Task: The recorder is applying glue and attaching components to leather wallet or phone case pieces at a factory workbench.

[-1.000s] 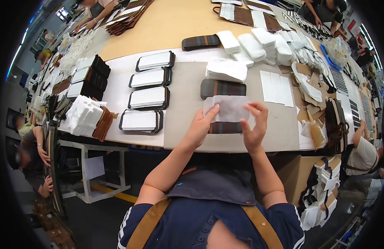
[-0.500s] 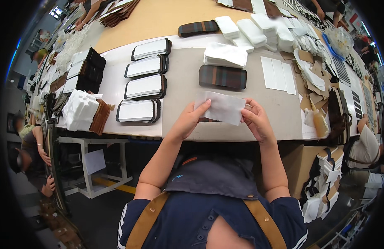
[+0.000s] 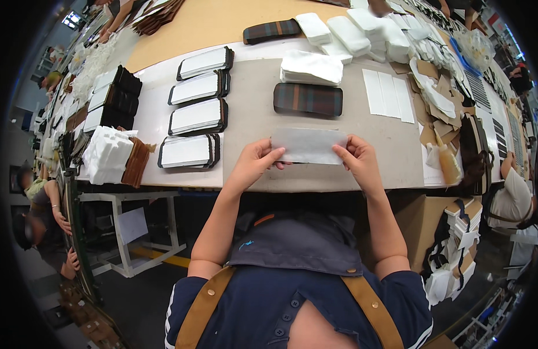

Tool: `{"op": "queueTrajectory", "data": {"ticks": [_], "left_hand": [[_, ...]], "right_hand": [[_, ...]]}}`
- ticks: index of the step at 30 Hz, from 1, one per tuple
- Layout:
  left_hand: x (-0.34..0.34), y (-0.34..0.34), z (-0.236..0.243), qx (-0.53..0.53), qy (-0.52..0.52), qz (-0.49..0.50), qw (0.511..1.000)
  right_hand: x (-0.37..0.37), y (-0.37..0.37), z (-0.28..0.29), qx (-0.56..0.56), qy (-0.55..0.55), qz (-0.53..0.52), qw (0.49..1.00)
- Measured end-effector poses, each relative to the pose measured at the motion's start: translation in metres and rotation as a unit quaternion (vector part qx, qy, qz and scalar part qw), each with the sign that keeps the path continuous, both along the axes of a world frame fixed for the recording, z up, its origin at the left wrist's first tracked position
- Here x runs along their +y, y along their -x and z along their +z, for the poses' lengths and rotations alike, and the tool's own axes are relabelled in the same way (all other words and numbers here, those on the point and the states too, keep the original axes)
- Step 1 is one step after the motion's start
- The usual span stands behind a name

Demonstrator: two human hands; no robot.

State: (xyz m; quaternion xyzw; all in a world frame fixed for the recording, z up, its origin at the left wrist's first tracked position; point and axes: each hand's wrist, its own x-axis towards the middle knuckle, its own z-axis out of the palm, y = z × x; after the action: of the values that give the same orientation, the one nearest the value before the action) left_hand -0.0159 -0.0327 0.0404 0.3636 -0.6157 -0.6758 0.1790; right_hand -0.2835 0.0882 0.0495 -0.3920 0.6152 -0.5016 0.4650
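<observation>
Between my two hands a thin whitish rectangular sheet [image 3: 308, 146] is stretched level above the near part of the table. My left hand [image 3: 258, 161] pinches its left end, thumb on top and fingers behind. At the right end my right hand [image 3: 360, 159] grips it the same way. What lies under the sheet is hidden. Just beyond it is a dark plaid rectangular piece [image 3: 308, 99] with rounded corners. Behind that stands a stack of white soft pads [image 3: 311, 67].
Left of my hands, several dark-edged stacks with white tops [image 3: 190, 152] form a column. White strips [image 3: 388, 96] lie to the right, near cardboard scraps [image 3: 440, 119]. A white bundle [image 3: 109, 154] sits near the table's left front. Other people work around the table.
The sheet, tilted before, is now straight and level between my hands. My left hand has shifted to its lower left side, and the plaid edge seen below it is covered.
</observation>
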Motion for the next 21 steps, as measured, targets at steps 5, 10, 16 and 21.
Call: {"op": "queueTrajectory", "data": {"ticks": [5,10,16,21], "left_hand": [[0.010,-0.003,-0.008,-0.045,0.049,0.070,0.995],[0.014,0.000,-0.035,-0.133,0.446,0.153,0.872],[0.019,0.002,-0.044,-0.199,0.424,0.171,0.867],[0.021,0.004,-0.044,-0.218,0.444,0.174,0.851]], "right_hand": [[-0.002,-0.001,-0.018,0.031,0.046,-0.019,0.998],[-0.001,-0.002,-0.029,0.132,0.029,-0.048,0.990],[-0.003,-0.003,-0.034,0.299,0.072,-0.052,0.950],[-0.005,-0.003,-0.038,0.340,0.077,-0.056,0.936]]}}
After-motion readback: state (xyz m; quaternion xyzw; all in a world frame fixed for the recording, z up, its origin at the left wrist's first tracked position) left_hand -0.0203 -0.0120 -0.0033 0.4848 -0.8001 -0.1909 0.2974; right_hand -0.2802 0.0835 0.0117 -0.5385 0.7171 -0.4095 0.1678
